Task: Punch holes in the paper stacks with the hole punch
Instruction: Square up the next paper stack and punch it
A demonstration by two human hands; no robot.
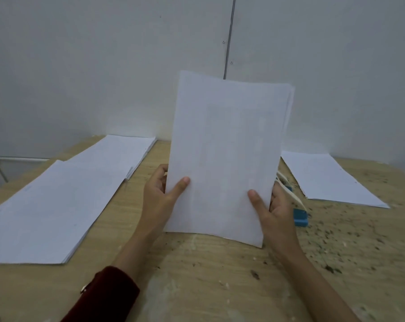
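Note:
A thin stack of white paper [224, 154] stands upright on its bottom edge on the wooden table [196, 275], in the middle of the view. My left hand [160, 194] grips its left edge, thumb on the front. My right hand [270, 208] grips its right edge the same way. The hole punch [298, 209], blue with a cream handle, lies on the table just right of my right hand, partly hidden behind the held sheets and the hand.
A large paper stack [45, 212] lies flat at the left, with another stack [117, 154] behind it. A further stack [329, 180] lies at the right. A grey wall [103, 66] closes the far side. The table's right part is speckled with dark marks.

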